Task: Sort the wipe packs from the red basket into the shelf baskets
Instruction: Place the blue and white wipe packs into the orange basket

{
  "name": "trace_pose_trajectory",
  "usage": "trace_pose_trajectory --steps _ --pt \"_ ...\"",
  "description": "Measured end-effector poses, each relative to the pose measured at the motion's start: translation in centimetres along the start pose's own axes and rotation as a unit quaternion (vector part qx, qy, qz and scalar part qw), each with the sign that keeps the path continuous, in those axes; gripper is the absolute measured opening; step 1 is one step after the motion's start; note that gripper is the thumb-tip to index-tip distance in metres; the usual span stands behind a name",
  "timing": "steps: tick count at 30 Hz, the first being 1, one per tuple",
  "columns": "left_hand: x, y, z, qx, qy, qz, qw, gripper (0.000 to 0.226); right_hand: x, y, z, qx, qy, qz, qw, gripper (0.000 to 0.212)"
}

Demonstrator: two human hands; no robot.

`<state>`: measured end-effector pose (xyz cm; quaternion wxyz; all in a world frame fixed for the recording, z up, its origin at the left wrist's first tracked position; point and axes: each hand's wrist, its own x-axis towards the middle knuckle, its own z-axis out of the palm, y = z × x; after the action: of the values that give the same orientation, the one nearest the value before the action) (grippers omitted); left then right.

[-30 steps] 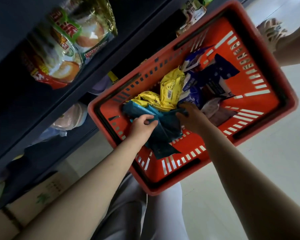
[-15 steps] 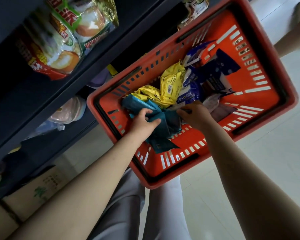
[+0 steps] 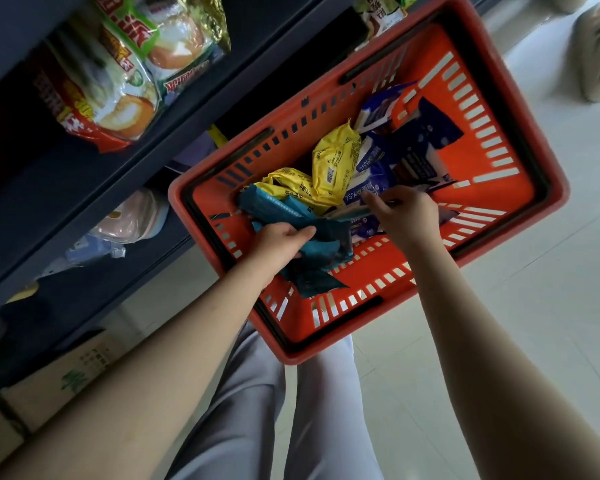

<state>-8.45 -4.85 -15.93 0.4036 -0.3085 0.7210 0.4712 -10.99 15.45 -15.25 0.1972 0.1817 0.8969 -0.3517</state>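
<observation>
Teal wipe packs (image 3: 321, 237) sit gripped in left-hand fingers (image 3: 300, 233); right fingers (image 3: 374, 202) pinch one.

light: bright floor (image 3: 534, 306) — dim shelf (image 3: 84, 202) | blur: snack bags (image 3: 125, 74) | edges — wide-angle bending
</observation>
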Motion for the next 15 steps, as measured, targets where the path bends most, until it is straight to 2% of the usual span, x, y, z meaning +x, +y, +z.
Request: trace_pose_trajectory --steps 5,9,15 --pt "-5.2 1.6 -0.8 0.021 0.086 0.107 0.99 0.034 -3.6 -1.4 -3.1 0.069 0.081 0.007 0.994 0.042" --pt "-10.9 3.9 -2.8 0.038 0.186 0.243 0.951 0.039 -6.9 -4.3 -7.2 0.11 0.127 -0.011 0.986 0.025" --pt "-21.0 8.3 -6.1 -0.051 0.225 0.304 0.925 0.035 -12.5 -11.6 -14.2 0.218 0.137 -0.103 0.961 0.027"
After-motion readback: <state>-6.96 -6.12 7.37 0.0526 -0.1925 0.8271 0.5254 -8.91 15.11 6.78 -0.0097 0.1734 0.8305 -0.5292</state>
